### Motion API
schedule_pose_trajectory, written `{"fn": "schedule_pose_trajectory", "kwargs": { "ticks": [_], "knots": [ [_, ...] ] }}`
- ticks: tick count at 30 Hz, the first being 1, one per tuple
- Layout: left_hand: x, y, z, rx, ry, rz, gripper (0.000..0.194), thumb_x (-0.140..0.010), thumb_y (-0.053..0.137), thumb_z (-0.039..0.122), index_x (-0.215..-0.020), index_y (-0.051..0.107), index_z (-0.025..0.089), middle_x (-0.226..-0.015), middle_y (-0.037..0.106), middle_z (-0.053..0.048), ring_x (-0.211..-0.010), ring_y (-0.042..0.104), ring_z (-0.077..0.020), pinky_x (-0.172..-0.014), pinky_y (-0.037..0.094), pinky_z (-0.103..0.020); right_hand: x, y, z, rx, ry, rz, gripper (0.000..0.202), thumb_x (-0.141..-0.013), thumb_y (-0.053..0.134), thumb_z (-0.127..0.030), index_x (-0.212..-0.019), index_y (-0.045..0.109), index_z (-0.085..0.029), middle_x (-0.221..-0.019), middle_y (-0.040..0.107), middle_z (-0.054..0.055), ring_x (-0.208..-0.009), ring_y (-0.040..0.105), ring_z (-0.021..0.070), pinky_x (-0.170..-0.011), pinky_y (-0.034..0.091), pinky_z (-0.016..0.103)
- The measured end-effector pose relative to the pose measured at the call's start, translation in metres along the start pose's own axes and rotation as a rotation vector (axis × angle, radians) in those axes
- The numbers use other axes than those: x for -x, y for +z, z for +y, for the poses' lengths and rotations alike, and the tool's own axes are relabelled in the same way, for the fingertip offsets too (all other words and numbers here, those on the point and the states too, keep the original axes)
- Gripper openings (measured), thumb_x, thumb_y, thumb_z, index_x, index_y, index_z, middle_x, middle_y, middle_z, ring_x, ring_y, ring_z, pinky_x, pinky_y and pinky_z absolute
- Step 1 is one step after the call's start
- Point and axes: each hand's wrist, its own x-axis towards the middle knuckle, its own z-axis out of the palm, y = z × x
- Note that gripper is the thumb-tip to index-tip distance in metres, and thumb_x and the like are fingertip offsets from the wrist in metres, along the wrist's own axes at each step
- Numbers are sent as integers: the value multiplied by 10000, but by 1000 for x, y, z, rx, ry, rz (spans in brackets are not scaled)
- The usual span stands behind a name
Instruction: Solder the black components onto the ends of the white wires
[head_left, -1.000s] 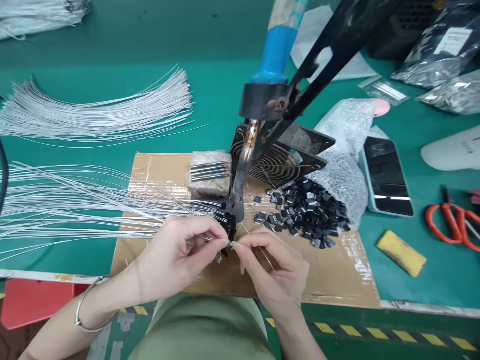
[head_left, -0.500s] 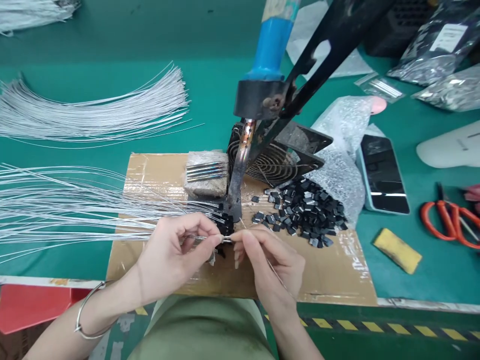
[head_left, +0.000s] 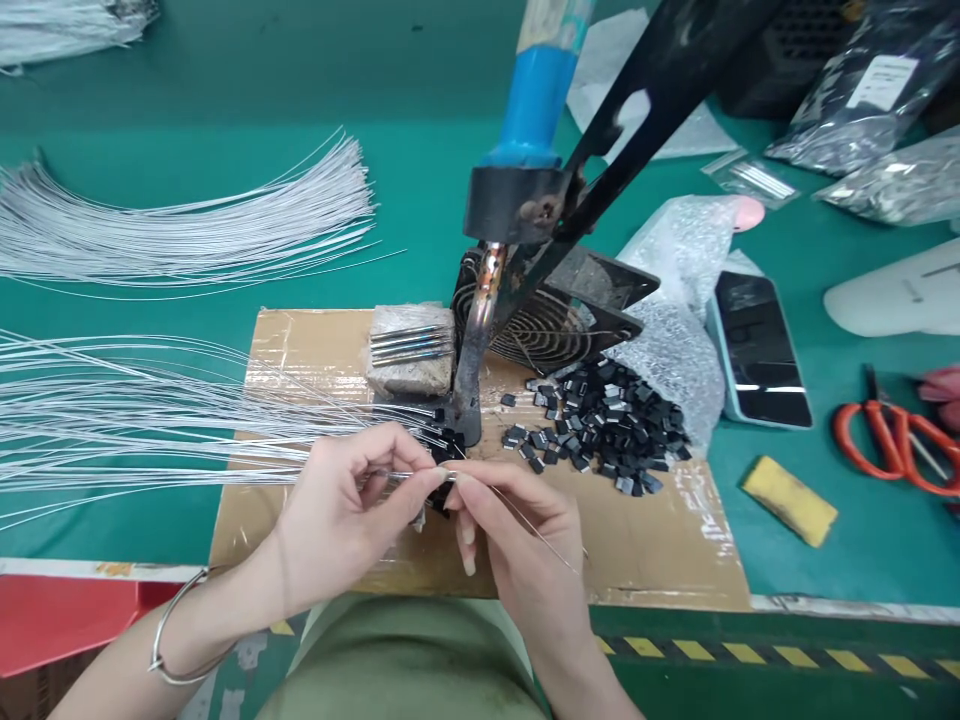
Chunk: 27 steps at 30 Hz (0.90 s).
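My left hand (head_left: 345,525) is closed in a pinch on thin white wires (head_left: 270,477) that run off to the left. Against its fingertips, the thumb and index finger of my right hand (head_left: 517,540) are pinched together. A fine silvery wire (head_left: 551,546), looking like solder wire, passes through the right hand and trails over it. What lies between the meeting fingertips is mostly hidden. Just beyond them stands a soldering iron (head_left: 532,110), clamped with its tip down. Small black connectors (head_left: 448,442) on wire ends lie beside the tip, partly behind my fingers.
Loose black connectors (head_left: 622,425) are heaped on the cardboard (head_left: 660,560). A fan (head_left: 540,320) and a block with metal rods (head_left: 409,375) stand behind. Rightward lie a phone (head_left: 763,350), a yellow sponge (head_left: 790,500) and red-handled scissors (head_left: 870,450). A wire bundle (head_left: 195,235) lies far left.
My right hand has shifted left and its fingertips now meet those of my left hand. The silvery wire has moved with it. My left hand keeps its pinch.
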Motion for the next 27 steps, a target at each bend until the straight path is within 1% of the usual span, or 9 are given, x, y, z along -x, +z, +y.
{"fn": "schedule_pose_trajectory", "kwargs": {
  "ticks": [4, 9, 13, 18, 22, 27],
  "knots": [
    [2, 1, -4, -41, 19, 17, 231, -970, 664, 375, -835, 696, 191, -701, 679, -29, -582, 521, -142, -525, 368, -264, 0, 1, 1, -44, 27, 8, 104, -936, 812, -335, -986, 877, -272, -723, 746, 0, -452, 590, 73, -396, 525, 159],
    [2, 3, -4, -106, 65, 27, 237, -995, 632, 357, -827, 675, 195, -681, 660, -10, -563, 448, -130, -519, 322, -264, -2, 3, 1, -89, 51, 6, 94, -922, 825, -339, -962, 874, -270, -706, 731, -9, -443, 578, 70, -384, 506, 157],
    [1, 2, -3, -109, 64, 21, 243, -990, 632, 356, -818, 675, 189, -654, 626, 2, -541, 379, -121, -504, 283, -267, -4, 3, -2, -138, 110, -5, 108, -902, 838, -354, -937, 874, -259, -687, 716, -10, -445, 553, 67, -371, 494, 150],
    [-1, -1, -1, -60, 20, -34, 257, -965, 634, 375, -810, 681, 175, -670, 634, -18, -540, 414, -123, -504, 273, -271, -8, 1, -8, -200, 177, -47, 117, -856, 870, -332, -863, 875, -216, -645, 700, -3, -411, 538, 55, -343, 467, 123],
    [-1, -2, 1, -76, -12, -30, 243, -942, 636, 355, -798, 692, 167, -669, 662, -33, -541, 444, -127, -514, 280, -269, -9, 2, -11, -214, 207, -40, 137, -819, 895, -340, -811, 871, -205, -612, 698, -9, -378, 533, 44, -330, 464, 106],
    [-2, -2, -2, -65, -1, -19, 241, -940, 637, 346, -787, 689, 167, -646, 634, -19, -527, 422, -117, -502, 262, -261, -9, 3, -9, -214, 225, -52, 145, -836, 885, -348, -838, 875, -203, -633, 705, -9, -385, 549, 41, -341, 479, 102]
  ]
}}
